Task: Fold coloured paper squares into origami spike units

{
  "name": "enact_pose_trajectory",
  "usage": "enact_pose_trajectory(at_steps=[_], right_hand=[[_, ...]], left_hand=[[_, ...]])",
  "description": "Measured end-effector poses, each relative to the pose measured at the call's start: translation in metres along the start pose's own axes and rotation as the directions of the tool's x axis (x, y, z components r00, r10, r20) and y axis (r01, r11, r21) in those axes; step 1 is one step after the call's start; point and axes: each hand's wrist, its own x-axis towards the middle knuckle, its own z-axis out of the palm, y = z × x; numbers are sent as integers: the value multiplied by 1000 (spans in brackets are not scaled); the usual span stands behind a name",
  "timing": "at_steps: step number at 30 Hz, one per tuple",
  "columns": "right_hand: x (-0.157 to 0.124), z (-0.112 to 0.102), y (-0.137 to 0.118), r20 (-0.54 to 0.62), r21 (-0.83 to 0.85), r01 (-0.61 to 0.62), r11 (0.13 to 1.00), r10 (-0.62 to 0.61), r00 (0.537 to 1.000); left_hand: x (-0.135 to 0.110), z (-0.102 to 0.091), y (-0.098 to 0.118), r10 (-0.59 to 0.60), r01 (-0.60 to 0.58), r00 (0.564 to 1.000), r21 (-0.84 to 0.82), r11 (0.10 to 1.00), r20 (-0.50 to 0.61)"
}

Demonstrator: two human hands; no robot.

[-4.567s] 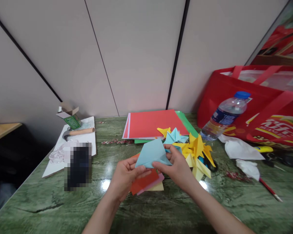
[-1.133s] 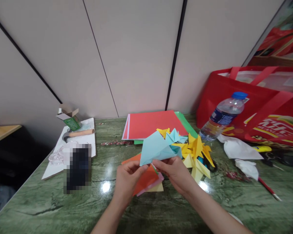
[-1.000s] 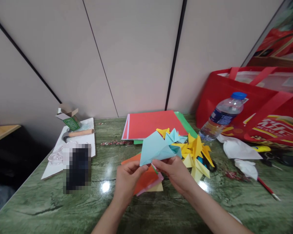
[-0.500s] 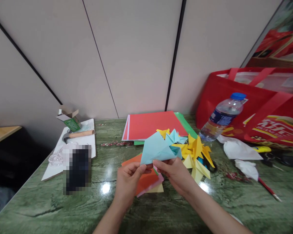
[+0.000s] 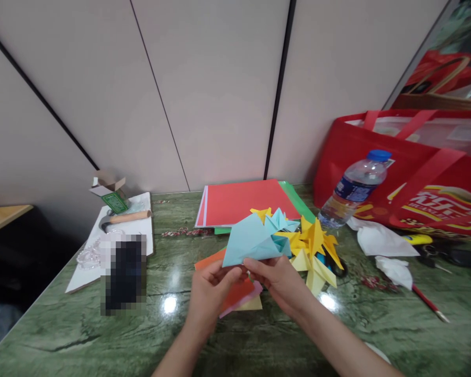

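Observation:
A light-blue folded paper is held up over the table between my two hands. My left hand pinches its lower edge, thumb in front and fingers behind. On the right part of that same edge, my right hand grips with thumb and fingers, its thumb tip close to the left thumb. Small pleats show at the paper's right end. Beneath my hands lie orange paper sheets, with pink and pale yellow ones under them. Just behind the held paper are yellow folded paper pieces and another light-blue folded piece.
A stack of red sheets lies against the wall. To the right stand a water bottle and a red bag, with tissues and a red pen nearby. A white board bears a hammer-like tool and small box.
My left thumb has slid right along the paper's lower edge, nearer the right thumb. The paper has shifted slightly left and stays in both hands.

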Motion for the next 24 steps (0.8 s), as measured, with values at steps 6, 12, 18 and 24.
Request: enact_pose_trajectory(at_steps=[6,12,18,24], right_hand=[[2,-2,-4,-2,-5,16,1000,-16,1000],[6,-10,-16,-28,-377,380,845,-420,907],[1,-9,-11,199,-637,342,691,-282,939],[2,-7,-2,135,-566,245,788,-204,970]], left_hand=[[3,-9,1,26,-26,999,1,1000,-34],[7,-26,14,-17,-23,993,341,940,114],[5,-23,13,-190,0,913,465,886,361],[8,-20,8,-80,55,994,297,953,73]])
